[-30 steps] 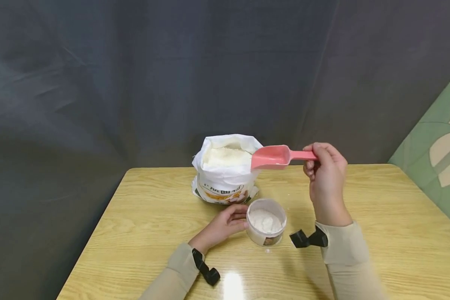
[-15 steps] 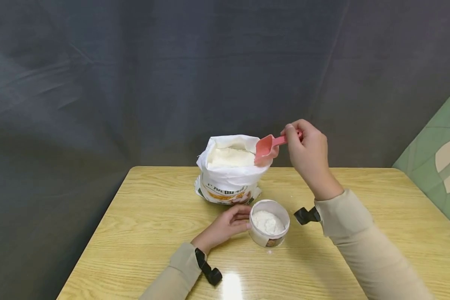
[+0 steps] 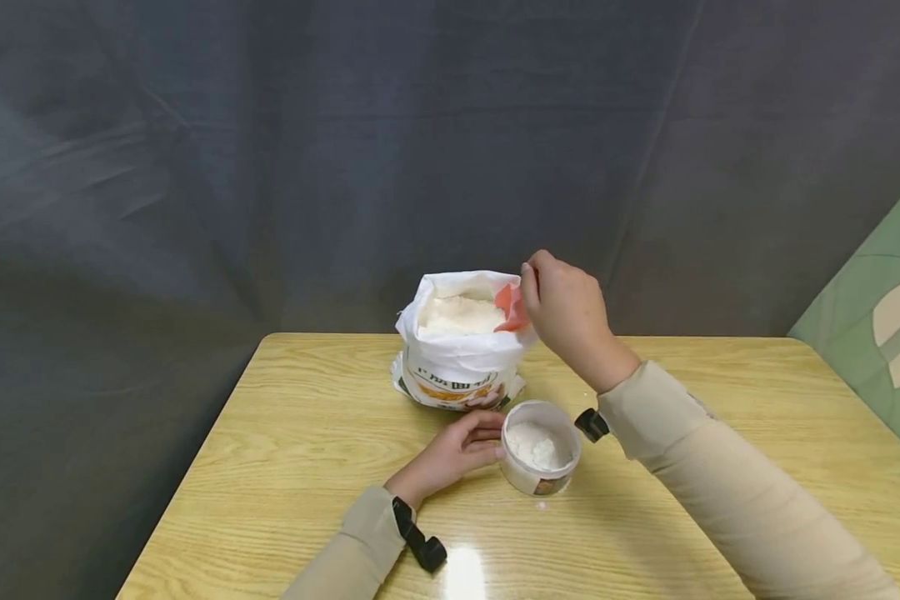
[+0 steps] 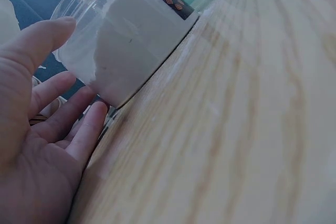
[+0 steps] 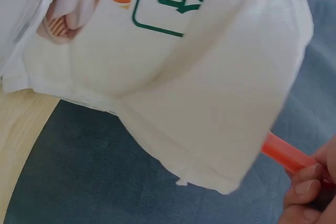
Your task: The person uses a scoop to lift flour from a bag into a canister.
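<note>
My right hand (image 3: 568, 308) grips the handle of a pink scoop (image 3: 512, 308) at the right rim of an open white flour bag (image 3: 461, 354). The scoop's bowl dips inside the bag's mouth, beside the pale flour (image 3: 461, 317). In the right wrist view the bag's side hides the bowl, and only the handle (image 5: 287, 153) shows. My left hand (image 3: 450, 454) lies on the table with fingers extended, at the left side of a round clear tub (image 3: 542, 481). White powder (image 4: 123, 45) partly fills the tub. Its thumb and fingers lie along the wall without wrapping round it.
Bag and tub stand on a wooden table (image 3: 285, 467), the bag behind the tub. A dark cloth (image 3: 420, 150) hangs behind the table's far edge. At the far right is a green patterned surface (image 3: 877, 308).
My right hand has moved left, tilting the scoop from level at the bag's rim down into its mouth. The left hand has stayed beside the tub.
</note>
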The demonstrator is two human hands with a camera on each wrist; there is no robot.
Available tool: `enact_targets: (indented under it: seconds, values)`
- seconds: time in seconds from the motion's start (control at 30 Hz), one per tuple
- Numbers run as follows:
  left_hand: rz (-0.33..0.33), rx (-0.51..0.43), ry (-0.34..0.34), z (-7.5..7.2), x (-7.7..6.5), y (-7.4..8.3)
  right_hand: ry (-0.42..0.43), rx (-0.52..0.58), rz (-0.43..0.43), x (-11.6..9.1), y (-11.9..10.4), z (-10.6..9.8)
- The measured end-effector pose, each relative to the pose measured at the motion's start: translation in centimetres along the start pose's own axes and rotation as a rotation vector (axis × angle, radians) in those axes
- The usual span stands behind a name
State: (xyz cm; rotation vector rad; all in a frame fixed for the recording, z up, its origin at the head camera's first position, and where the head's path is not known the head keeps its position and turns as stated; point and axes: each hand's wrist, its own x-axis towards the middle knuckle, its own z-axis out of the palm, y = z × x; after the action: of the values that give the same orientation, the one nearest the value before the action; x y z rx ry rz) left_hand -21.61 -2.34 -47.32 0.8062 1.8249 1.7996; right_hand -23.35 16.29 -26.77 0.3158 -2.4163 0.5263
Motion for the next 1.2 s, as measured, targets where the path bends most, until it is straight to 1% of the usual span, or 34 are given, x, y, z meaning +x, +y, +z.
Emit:
enact_targets:
  seconds: [0.17, 0.27, 0.5, 0.67, 0.87, 1.03, 1.2]
  values:
    - [-0.009, -0.005, 0.003, 0.1, 0.1, 0.1, -0.064, -0.033, 0.032, 0.7, -0.1, 0.6]
    - [-0.006, 0.001, 0.011, 0.1, 0.2, 0.3, -0.101, -0.030, 0.050, 1.3, -0.3, 1.0]
    - [0.005, -0.001, 0.007, 0.0, 0.3, 0.1, -0.189, 0.010, 0.100, 2.1, -0.4, 2.5]
    - [0.009, 0.003, 0.009, 0.0, 0.4, 0.0, -0.228, 0.071, 0.126, 2.4, -0.5, 3.3]
    - [-0.004, -0.007, 0.013, 0.0, 0.3, 0.2, -0.244, 0.147, 0.154, 2.5, -0.6, 3.5]
    - [-0.014, -0.004, 0.019, 0.1, 0.2, 0.3, -0.230, 0.211, 0.177, 2.4, -0.6, 3.7]
    - [-0.008, 0.001, 0.018, 0.2, 0.2, 0.2, -0.194, 0.274, 0.192, 2.4, -0.5, 3.6]
